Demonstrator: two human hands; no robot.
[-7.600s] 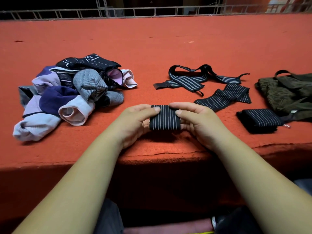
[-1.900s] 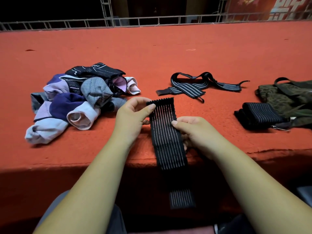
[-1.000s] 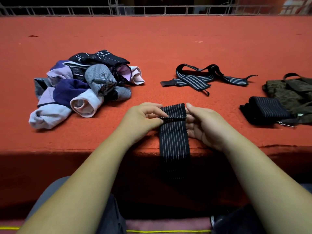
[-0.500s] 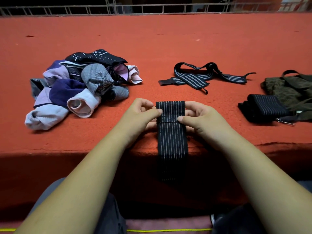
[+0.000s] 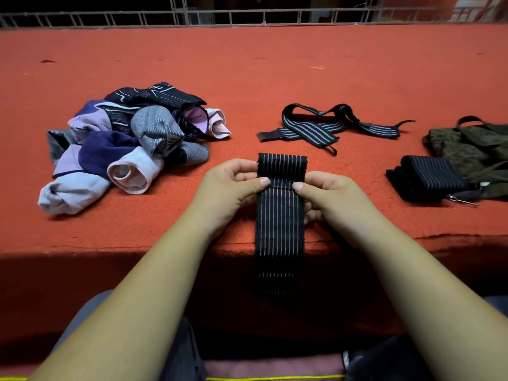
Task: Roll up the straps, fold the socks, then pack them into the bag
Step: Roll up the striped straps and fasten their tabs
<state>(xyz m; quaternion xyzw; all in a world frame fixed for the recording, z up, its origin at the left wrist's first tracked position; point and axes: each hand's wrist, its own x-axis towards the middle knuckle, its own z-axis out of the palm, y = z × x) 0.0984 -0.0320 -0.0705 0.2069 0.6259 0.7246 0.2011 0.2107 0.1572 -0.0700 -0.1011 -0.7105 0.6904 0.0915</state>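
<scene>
At frame centre, the left hand (image 5: pixel 231 188) and right hand (image 5: pixel 327 193) pinch the striped strap (image 5: pixel 280 213), its tail hanging over the red ledge (image 5: pixel 275 64). Olive bag (image 5: pixel 472 152) at right edge, contents hidden; sock pile (image 5: pixel 132 144) at left.

a single head-worn view is given, looking forward and down, close over the red worktop's (image 5: pixel 275 64) near edge.

A staged venue, it seems — red carpeted platform (image 5: pixel 275 64), metal truss (image 5: pixel 220 19).
</scene>
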